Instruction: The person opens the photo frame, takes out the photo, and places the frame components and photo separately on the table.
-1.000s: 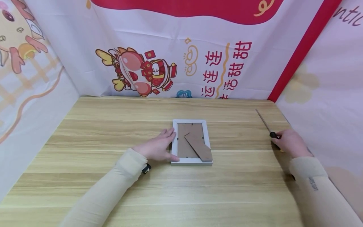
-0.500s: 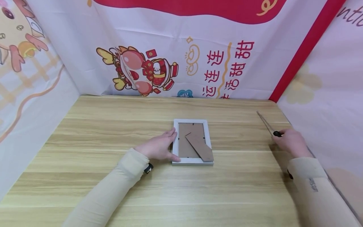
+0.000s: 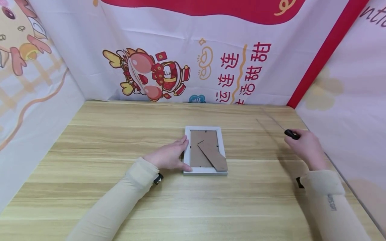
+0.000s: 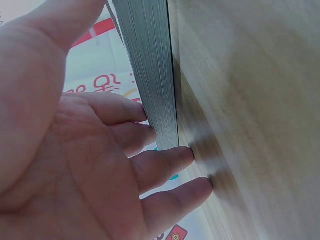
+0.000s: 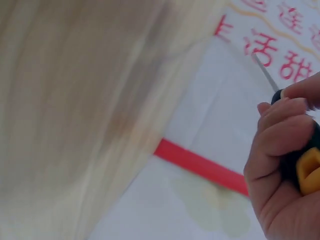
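Note:
A white picture frame (image 3: pixel 197 134) lies face down on the table, its brown backing board up and its slanted easel stand (image 3: pixel 213 157) over the lower right. My left hand (image 3: pixel 167 156) rests at the frame's left side, thumb on the near left corner. In the left wrist view its fairly straight fingers (image 4: pixel 167 162) meet the frame's grey side edge (image 4: pixel 150 65) and the tabletop. Over the table's right side, my right hand (image 3: pixel 306 145) grips a screwdriver (image 3: pixel 292 134) by its black and yellow handle. The thin metal shaft (image 5: pixel 265 72) points forward and left, raised above the tabletop.
The wood-grain table (image 3: pixel 135 115) is bounded at the back by a printed white and red cloth (image 3: pixel 193 30). More printed cloth hangs at the left and right sides. The right forearm is close to the table's right edge.
My right hand has lifted the screwdriver off the table and brought it slightly left, with its shaft swinging up. My left hand and the picture frame stay in place.

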### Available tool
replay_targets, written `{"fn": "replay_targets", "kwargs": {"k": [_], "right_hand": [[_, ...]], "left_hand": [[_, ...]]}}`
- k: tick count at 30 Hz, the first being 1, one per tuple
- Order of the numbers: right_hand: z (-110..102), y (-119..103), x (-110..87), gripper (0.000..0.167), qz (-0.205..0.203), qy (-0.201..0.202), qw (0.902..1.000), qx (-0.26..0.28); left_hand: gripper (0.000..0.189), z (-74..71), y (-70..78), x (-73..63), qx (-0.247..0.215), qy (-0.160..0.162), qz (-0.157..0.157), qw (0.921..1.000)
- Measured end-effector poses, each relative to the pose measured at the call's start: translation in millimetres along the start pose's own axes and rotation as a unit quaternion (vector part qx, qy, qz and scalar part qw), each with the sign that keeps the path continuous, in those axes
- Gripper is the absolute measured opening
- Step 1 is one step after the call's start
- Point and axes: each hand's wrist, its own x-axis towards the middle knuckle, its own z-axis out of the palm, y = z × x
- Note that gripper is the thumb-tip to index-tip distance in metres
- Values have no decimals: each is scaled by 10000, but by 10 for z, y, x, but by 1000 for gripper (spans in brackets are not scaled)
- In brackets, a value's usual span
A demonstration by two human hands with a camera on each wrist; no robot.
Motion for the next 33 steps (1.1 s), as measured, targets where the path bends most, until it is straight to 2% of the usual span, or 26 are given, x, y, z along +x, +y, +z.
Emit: {"fn": "replay_targets", "kwargs": {"k": [7,14,20,25,33], "right_hand": [[51,-344,-114,45,-724,351,9960,398],[104,-693,-188,33,-1350,202,9897,432],[147,-900,-204,27,-1989,-105,9793,359],[213,-1030,-205,26,-2434,-595,9674,372],[354,-1157,-169,29,-2492,-1418,9575,310]], "left_hand": [[112,-10,2,12,71,9,38,10000],[112,-17,9,18,109,33,63,9999],[113,-4,6,21,108,56,36,9999],[114,-1,-3,27,97,51,15,9999],[114,5,1,22,81,33,-26,10000]]}}
